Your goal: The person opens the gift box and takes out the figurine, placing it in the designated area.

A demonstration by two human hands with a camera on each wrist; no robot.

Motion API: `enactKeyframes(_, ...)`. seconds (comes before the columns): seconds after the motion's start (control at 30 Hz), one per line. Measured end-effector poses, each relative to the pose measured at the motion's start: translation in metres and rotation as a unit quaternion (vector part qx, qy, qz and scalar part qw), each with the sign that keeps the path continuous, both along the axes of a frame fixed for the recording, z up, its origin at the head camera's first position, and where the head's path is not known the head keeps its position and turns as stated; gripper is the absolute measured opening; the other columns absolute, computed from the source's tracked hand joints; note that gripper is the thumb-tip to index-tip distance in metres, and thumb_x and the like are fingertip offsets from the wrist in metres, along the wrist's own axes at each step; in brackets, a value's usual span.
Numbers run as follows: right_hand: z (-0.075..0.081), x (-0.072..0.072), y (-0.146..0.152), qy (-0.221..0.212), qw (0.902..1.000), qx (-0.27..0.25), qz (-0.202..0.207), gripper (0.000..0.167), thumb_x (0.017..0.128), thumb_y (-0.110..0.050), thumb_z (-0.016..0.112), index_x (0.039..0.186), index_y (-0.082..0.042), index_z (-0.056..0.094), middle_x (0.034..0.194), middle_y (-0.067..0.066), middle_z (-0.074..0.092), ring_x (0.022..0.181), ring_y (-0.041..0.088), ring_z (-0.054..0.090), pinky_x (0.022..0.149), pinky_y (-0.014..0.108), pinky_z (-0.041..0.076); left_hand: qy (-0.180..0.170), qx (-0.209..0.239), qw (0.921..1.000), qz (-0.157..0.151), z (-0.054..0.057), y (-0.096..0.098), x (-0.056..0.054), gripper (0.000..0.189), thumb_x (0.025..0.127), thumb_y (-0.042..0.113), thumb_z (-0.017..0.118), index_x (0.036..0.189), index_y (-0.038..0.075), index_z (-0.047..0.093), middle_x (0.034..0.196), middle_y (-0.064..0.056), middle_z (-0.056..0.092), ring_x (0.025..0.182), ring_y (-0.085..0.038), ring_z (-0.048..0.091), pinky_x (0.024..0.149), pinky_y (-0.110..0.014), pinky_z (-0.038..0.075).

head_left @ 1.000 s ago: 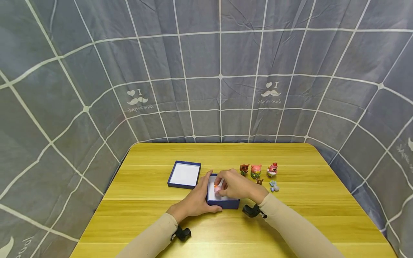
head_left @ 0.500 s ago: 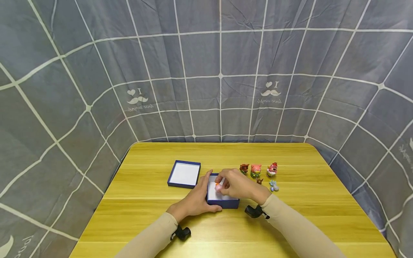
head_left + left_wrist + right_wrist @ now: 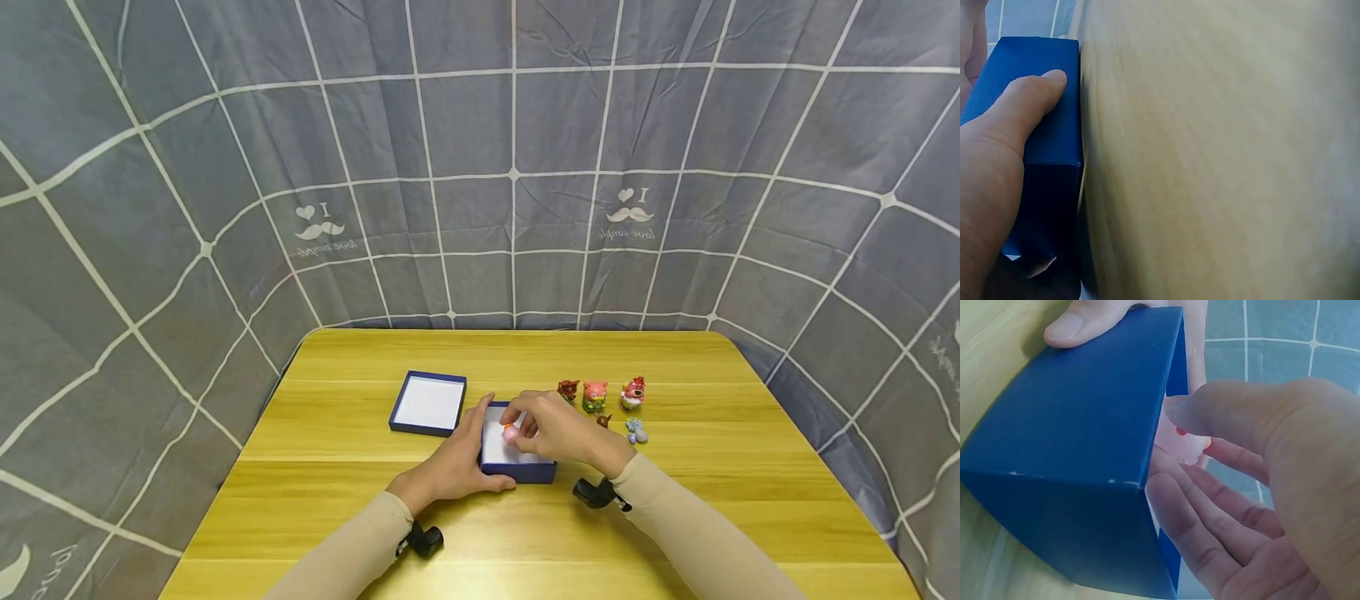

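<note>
My left hand (image 3: 459, 463) holds a dark blue box (image 3: 531, 473) at its left side. In the left wrist view its thumb lies along the blue wall (image 3: 1054, 137). Over the box's white interior, my right hand (image 3: 558, 429) pinches a small pink figurine (image 3: 511, 433) with a bit of orange on it. The right wrist view shows the pink figurine (image 3: 1182, 445) between thumb and fingers at the box's open side, partly hidden by the wall. Whether it touches the box floor I cannot tell.
A blue-rimmed lid (image 3: 429, 404) lies white side up, left of the box. To the right stand a dark red figurine (image 3: 567, 391), a pink-and-green one (image 3: 595, 396), a red-and-pink one (image 3: 633, 394), a small brown one (image 3: 603, 422) and a pale blue-grey one (image 3: 637, 430).
The pink figurine, in my right hand, has shifted slightly right and up within the box. My right wrist has moved slightly right. The left hand and box stay nearly still.
</note>
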State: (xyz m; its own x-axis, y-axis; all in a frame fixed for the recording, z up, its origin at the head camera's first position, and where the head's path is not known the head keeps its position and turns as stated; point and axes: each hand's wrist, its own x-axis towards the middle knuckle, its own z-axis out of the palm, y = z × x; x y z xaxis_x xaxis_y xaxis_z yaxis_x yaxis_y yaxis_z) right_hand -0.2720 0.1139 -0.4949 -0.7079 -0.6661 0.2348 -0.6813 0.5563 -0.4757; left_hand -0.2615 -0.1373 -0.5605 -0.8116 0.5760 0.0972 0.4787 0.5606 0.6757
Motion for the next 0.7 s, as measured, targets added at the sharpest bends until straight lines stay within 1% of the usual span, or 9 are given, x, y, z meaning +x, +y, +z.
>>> enactKeyframes(0.23,0.0011,0.0029,0.0017,0.01,0.9999,-0.005,-0.003,0.017,0.103,-0.008,0.089,0.119,-0.005,0.083,0.114,0.007,0.084,0.089,0.009,0.079,0.08,0.022,0.066,-0.009,0.002,1.0,0.0,-0.0013,0.0,-0.0016,0.142,0.094,0.055,0.098,0.189,0.016,0.0,0.189,-0.023,0.027,0.166,-0.038,0.049,0.136,-0.06,0.046)
enactKeyframes(0.33,0.0015,0.0039,0.0024,0.015,0.9999,-0.007,-0.004,0.017,0.103,-0.008,0.089,0.119,-0.006,0.083,0.114,0.007,0.084,0.09,0.009,0.079,0.081,0.024,0.067,-0.007,0.005,1.0,0.001,-0.0016,0.0002,-0.0017,0.142,0.093,0.055,0.099,0.189,0.015,0.002,0.188,-0.023,0.028,0.166,-0.039,0.048,0.136,-0.061,0.046)
enactKeyframes(0.53,0.0022,0.0063,0.0052,0.009,0.9998,-0.014,-0.009,0.018,0.106,-0.01,0.086,0.122,-0.003,0.083,0.118,0.007,0.084,0.091,0.01,0.08,0.083,0.027,0.068,-0.009,0.009,0.9999,0.001,0.001,0.0,-0.0004,0.142,0.093,0.055,0.099,0.189,0.014,0.003,0.188,-0.024,0.029,0.165,-0.04,0.05,0.135,-0.062,0.047)
enactKeyframes(0.7,0.0016,0.0093,0.0076,0.003,0.9997,-0.013,-0.02,0.019,0.107,-0.015,0.086,0.124,-0.006,0.083,0.119,0.004,0.084,0.094,0.01,0.08,0.084,0.028,0.068,-0.005,0.007,1.0,0.002,-0.0002,-0.0002,-0.0013,0.142,0.093,0.055,0.099,0.189,0.014,0.003,0.188,-0.024,0.029,0.166,-0.041,0.049,0.135,-0.061,0.046)
